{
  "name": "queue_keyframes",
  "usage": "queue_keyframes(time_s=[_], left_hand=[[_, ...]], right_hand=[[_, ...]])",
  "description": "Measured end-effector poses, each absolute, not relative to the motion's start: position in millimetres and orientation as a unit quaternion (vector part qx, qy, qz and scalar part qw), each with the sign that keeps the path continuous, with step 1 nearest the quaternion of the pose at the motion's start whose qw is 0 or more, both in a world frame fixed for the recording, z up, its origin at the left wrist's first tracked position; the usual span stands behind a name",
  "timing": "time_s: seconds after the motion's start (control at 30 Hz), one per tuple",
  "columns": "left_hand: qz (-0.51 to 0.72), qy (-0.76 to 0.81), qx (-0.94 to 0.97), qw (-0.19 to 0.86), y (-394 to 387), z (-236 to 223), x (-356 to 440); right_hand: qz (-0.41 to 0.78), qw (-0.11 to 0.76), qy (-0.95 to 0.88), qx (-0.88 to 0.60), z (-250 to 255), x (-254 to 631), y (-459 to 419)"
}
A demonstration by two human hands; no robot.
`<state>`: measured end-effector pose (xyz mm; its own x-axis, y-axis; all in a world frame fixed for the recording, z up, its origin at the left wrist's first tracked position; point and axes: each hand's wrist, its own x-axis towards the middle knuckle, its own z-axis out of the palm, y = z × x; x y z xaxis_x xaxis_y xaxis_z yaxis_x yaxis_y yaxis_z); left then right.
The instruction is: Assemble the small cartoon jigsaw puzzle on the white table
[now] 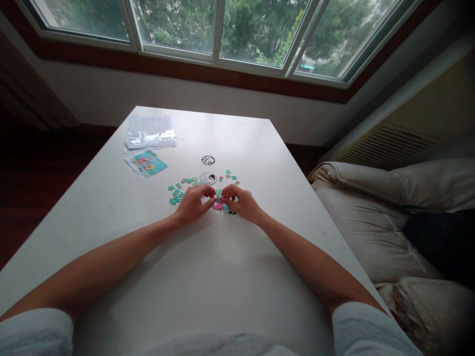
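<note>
Small jigsaw puzzle pieces (174,200), mostly teal, lie scattered on the white table around both hands. My left hand (193,201) is closed in a pinch, thumb and forefinger together at the edge of a teal and pink cluster of puzzle pieces (218,206). Facing it, my right hand (242,202) pinches from the other side, its fingertips almost meeting the left ones. A small puzzle piece seems to be between the fingertips, partly hidden by them. Just beyond the hands lies a round silvery disc (208,178) with a dark spot.
Another round black-and-white disc (208,160) lies farther back on the white table (208,277). At the back left are a colourful picture card (147,163) and a clear plastic packet (151,131). A beige sofa (363,232) stands along the right; a window is ahead.
</note>
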<state>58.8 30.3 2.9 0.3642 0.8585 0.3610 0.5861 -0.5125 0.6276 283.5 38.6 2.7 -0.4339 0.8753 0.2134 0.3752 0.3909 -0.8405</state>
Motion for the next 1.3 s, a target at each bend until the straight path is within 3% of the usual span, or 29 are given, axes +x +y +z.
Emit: queue_keyframes(time_s=[0.23, 0.4, 0.6, 1.3], left_hand=[[0.365, 0.437, 0.777, 0.27, 31, 3, 61], [0.356, 0.48, 0.764, 0.245, 39, -2, 57], [0.315, 0.526, 0.77, 0.178, 43, -4, 55], [0.247, 0.522, 0.808, 0.121, 39, -7, 60]], right_hand=[[0.329, 0.358, -0.772, -0.411, 3, 282, 39], [0.245, 0.37, -0.775, -0.45, 1, 287, 44], [0.127, 0.282, -0.85, -0.426, -10, 292, 48], [0.12, 0.263, -0.875, -0.388, -15, 291, 46]])
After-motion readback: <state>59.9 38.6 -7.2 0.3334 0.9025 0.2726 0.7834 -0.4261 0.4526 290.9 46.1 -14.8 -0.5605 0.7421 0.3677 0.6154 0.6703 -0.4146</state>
